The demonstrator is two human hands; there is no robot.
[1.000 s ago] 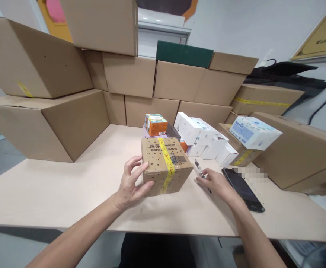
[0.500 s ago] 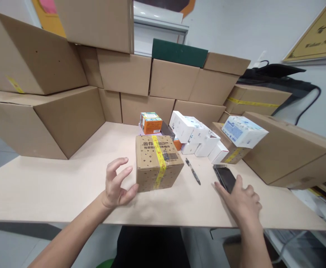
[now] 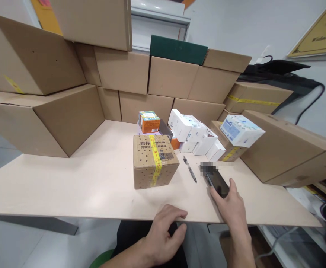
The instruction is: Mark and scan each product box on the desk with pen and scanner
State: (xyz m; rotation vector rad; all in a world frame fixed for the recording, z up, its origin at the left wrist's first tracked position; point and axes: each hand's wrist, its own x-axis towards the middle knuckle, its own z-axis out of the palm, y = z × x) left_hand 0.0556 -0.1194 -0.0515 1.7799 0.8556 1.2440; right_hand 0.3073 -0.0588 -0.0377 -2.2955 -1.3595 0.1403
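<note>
A black smartphone (image 3: 218,183) is at the right of the table, tilted somewhat, its far end blurred out. My right hand (image 3: 232,210) grips its near end, thumb along the left side and fingers on the right. My left hand (image 3: 167,232) hovers at the table's front edge, fingers bent and thumb apart, holding nothing. Between the phone and the taped cardboard box (image 3: 155,160) lies a black pen (image 3: 190,169). The box, printed with dark lettering and sealed with yellow tape, stands upright beyond my left hand, touched by neither hand.
White cartons (image 3: 196,130) are piled behind the pen, beside an orange box (image 3: 149,122). A white and blue tissue pack (image 3: 241,129) rests on a small carton. Large cardboard boxes (image 3: 135,72) form a wall along the back of the table (image 3: 96,182), with more at both sides.
My left hand has left the side of the taped box and moved right and nearer to me. My right hand has closed around the phone, which has shifted slightly left.
</note>
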